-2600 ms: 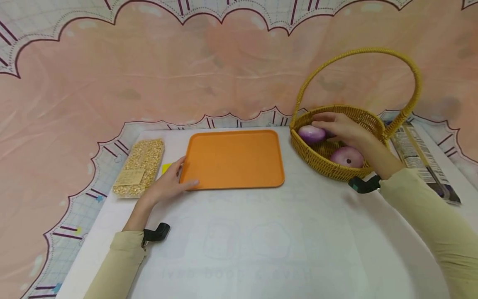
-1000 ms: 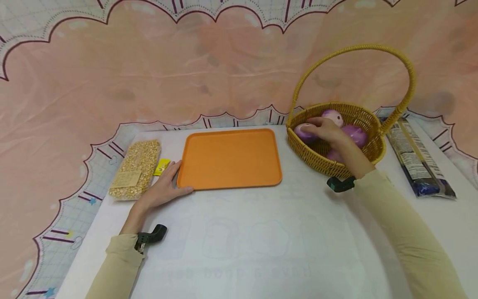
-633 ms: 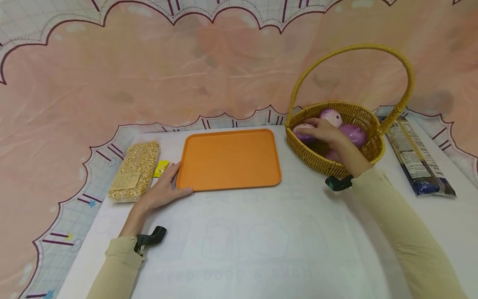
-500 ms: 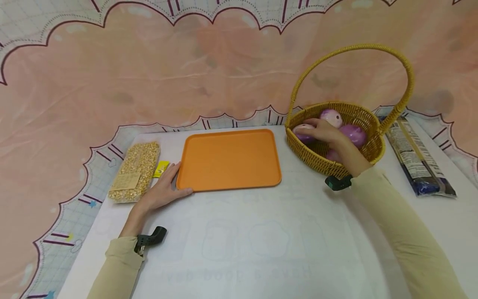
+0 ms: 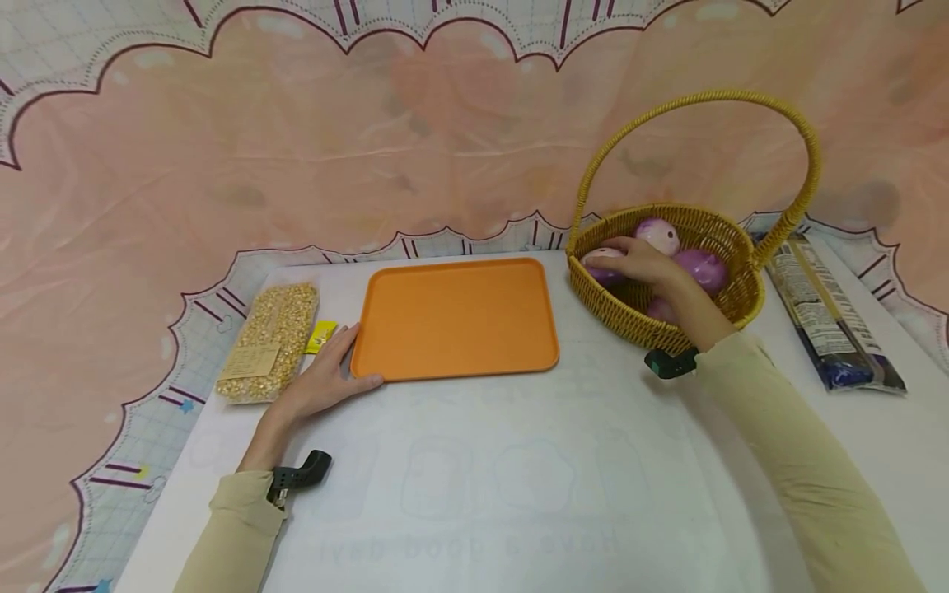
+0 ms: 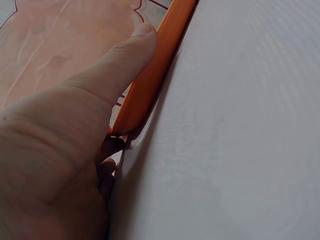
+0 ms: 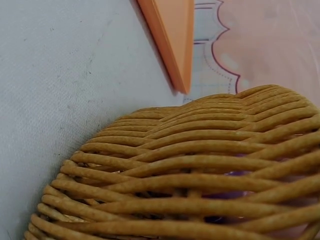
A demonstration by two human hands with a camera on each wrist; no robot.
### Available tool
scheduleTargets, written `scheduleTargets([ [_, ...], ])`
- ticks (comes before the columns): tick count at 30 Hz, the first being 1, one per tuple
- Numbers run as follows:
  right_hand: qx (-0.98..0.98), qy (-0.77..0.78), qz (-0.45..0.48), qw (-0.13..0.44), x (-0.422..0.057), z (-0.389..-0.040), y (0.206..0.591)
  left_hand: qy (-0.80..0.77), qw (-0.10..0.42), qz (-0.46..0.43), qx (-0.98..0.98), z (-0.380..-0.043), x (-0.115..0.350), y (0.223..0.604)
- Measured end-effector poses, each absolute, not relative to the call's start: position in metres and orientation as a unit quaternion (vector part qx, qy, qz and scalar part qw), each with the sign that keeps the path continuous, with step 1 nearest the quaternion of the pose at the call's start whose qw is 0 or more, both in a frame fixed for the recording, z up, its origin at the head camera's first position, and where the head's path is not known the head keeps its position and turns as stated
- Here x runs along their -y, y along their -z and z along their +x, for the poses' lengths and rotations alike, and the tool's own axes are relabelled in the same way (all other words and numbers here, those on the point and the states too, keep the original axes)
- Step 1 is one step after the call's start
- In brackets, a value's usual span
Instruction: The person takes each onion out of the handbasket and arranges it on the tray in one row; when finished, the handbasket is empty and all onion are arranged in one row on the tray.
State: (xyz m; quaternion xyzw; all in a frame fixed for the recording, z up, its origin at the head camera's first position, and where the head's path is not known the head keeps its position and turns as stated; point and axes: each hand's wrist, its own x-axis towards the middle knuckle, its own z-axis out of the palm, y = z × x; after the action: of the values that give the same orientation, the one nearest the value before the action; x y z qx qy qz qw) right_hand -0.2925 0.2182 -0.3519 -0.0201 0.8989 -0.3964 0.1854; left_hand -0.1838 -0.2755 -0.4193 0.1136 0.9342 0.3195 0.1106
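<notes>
In the head view my right hand point(image 5: 647, 263) reaches into a yellow wicker basket point(image 5: 619, 317). Its fingers curl over a purple onion point(image 5: 604, 273) at the basket's left end. Other purple onions lie behind and to the right of the hand, among them a paler onion point(image 5: 657, 235) with a dark spot. An orange tray point(image 5: 454, 319) lies flat left of the basket. My left hand point(image 5: 324, 383) rests at its front left corner, thumb along the front edge and fingers by the left side. The right wrist view shows the basket's weave point(image 7: 200, 165), which hides the right hand.
Left of the tray lie a clear bag of yellow corn kernels point(image 5: 285, 317) and a small yellow packet point(image 5: 321, 337). A long printed packet point(image 5: 834, 317) lies right of the basket. The basket's tall handle point(image 5: 730, 95) arches above it. A patterned cloth point(image 5: 460, 132) hangs behind the table.
Since the oldest frame my right hand has moved lower onto the left onion, and the onions lie differently, with one now at the back. In the last second both hands have stayed almost still.
</notes>
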Motion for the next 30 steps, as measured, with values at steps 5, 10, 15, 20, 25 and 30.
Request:
scheduleTargets([
  [5, -0.891, 0.413, -0.018, 0.187, -0.219, -0.293, 0.354, -0.318, 0.109, 0.116, -0.935, -0.183, 0.275, 0.42],
  [10, -0.897, 0.402, -0.022, 0.182, -0.219, -0.294, 0.355, -0.318, 0.103, 0.116, -0.935, -0.183, 0.275, 0.42],
  [15, -0.902, 0.392, -0.026, 0.178, -0.219, -0.293, 0.353, -0.316, 0.104, 0.113, -0.936, -0.183, 0.275, 0.42],
  [20, -0.902, 0.395, -0.025, 0.171, -0.218, -0.293, 0.35, -0.317, 0.104, 0.112, -0.936, -0.183, 0.276, 0.419],
  [25, -0.899, 0.407, -0.019, 0.162, -0.219, -0.292, 0.348, -0.315, 0.106, 0.111, -0.937, -0.182, 0.277, 0.419],
  [30, -0.898, 0.417, -0.011, 0.142, -0.224, -0.287, 0.345, -0.318, 0.106, 0.112, -0.935, -0.182, 0.276, 0.419],
])
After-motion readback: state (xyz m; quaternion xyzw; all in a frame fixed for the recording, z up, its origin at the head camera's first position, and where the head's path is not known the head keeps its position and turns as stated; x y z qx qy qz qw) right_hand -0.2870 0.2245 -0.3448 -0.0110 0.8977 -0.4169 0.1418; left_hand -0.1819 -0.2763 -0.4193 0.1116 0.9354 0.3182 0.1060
